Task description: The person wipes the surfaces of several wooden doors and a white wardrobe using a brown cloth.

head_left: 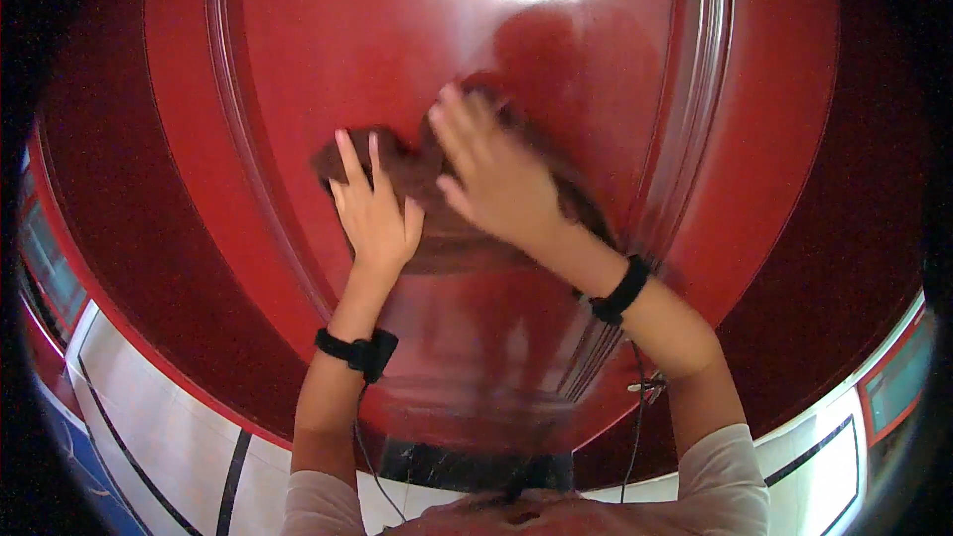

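A dark brown cloth lies spread against a glossy red panelled surface that looks like a door. My left hand rests flat on the cloth's left part, with its fingers stretched and spread. To its right, my right hand lies flat over the upper middle of the cloth, fingers extended, slightly blurred by motion. Each palm presses the cloth rather than gripping it. Part of the cloth is bunched beyond the right fingertips, and some of it is hidden under both hands.
Raised mouldings run along both sides of the red panel. Small metal pieces show beside my right forearm. Black straps with cables circle both wrists. Pale tiles with dark lines lie at the lower left.
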Available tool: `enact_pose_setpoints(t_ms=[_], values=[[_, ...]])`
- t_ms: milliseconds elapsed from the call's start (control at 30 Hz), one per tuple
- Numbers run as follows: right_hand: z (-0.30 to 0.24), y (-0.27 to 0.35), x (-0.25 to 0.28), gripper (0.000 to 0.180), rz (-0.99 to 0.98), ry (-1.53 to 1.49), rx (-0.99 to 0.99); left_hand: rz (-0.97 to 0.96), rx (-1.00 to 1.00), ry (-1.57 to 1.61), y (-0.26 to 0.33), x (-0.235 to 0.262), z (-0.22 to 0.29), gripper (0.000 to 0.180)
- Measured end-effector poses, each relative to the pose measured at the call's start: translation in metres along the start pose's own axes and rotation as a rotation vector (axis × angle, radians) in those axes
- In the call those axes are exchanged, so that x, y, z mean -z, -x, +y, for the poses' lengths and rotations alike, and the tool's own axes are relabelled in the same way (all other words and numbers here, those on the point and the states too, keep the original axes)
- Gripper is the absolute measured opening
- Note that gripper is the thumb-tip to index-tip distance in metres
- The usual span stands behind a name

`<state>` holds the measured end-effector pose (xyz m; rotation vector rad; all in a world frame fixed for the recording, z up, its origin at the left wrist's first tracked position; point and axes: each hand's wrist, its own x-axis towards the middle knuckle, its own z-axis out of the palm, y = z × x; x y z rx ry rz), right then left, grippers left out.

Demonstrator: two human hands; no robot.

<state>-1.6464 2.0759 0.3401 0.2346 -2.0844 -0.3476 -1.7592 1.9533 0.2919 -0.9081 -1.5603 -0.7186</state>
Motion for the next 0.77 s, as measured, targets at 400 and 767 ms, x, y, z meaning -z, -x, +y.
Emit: enact_pose_setpoints(t_ms=[400, 767], values=[[-0.067, 0.036, -0.055, 0.064, -0.166, -0.287, 0.182, -0.362, 0.135, -0.05, 0.103, 0.026, -0.008, 0.063], [0.026, -0.016, 0.049, 0.07, 0.242, 0.152, -0.118, -0.059, -0.13, 0.004, -0.075, 0.023, 0.084, 0.066]])
